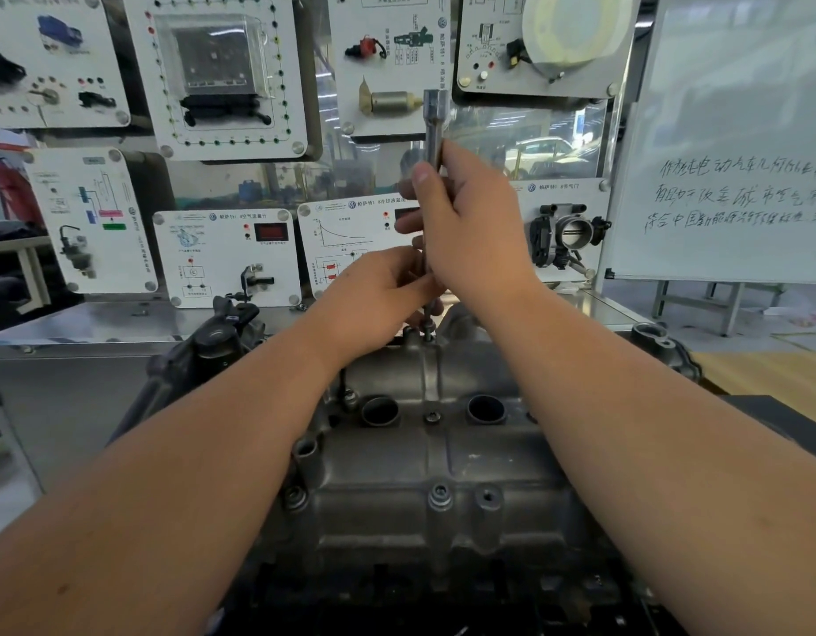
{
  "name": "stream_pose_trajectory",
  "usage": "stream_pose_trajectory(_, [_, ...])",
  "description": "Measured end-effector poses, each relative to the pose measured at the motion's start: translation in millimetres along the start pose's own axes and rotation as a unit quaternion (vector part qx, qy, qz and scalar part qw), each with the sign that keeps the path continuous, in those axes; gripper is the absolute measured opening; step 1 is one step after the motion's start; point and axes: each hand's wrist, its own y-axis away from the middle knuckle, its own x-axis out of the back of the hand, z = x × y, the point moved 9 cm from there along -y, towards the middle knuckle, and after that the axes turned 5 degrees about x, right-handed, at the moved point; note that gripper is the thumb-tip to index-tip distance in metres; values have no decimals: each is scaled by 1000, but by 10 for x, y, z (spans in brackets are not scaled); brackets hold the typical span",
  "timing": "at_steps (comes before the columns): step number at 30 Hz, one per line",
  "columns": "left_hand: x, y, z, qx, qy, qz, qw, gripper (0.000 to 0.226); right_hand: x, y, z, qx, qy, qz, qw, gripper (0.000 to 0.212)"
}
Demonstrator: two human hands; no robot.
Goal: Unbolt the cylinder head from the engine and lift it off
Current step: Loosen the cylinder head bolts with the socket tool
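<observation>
Both hands (470, 222) on upright socket ext. (434, 126) at far bolt (428, 335)

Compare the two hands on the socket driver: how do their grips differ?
The right hand grips the upper shaft of the socket driver; the left hand pinches its lower end, just above the cylinder head. The right sits higher, the left nearer the bolt. Both hold the same upright tool.
</observation>
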Motion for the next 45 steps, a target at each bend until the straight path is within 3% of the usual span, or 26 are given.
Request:
stream_pose_trajectory(3, [16, -2, 10, -10, -4, 8, 1000, 25, -2, 23, -3, 1, -5, 6, 1000, 28])
stream_pose_trajectory(7, [-15, 15, -16, 1, -6, 1, 1000, 24, 26, 10, 29, -5, 8, 19, 1000, 5])
stream_pose_trajectory(12, [-27, 15, -42, 15, 11, -14, 1000, 15, -7, 3, 2, 2, 35, -2, 999, 24])
stream_pose_trajectory(16, [-13, 6, -25, 6, 7, -2, 1000, 44, 15, 31, -8, 7, 35, 9, 999, 23])
stream_pose_trajectory(19, [-36, 18, -41, 16, 32, -11, 999, 17, -10, 0, 42, -6, 17, -2, 1000, 22])
stream_pose_trajectory(24, [-29, 14, -47, 20, 30, -18, 999, 14, -37, 12, 24, -1, -41, -14, 999, 15])
stream_pose_trajectory(28, [-22, -9, -58, 20, 21, -8, 1000, 42, 33, 15, 20, 7, -2, 24, 1000, 14])
stream_pose_trajectory(32, [-46, 10, -57, 23, 25, -15, 999, 19, -34, 9, 51, -15, -28, -4, 999, 23])
stream_pose_trajectory(36, [-27, 6, -16, 3, -12, -16, 1000, 16, -43, 17, 53, -17, -68, -3, 998, 20])
stream_pose_trajectory(40, [-27, -10, -21, 7, -10, -13, 1000, 27, 30, 2, 74, -15, -26, 34, 999, 13])
stream_pose_trajectory(45, [-50, 14, -23, 15, 16, -22, 999, 20, -23, -4, 56, -7, -21, 7, 1000, 24])
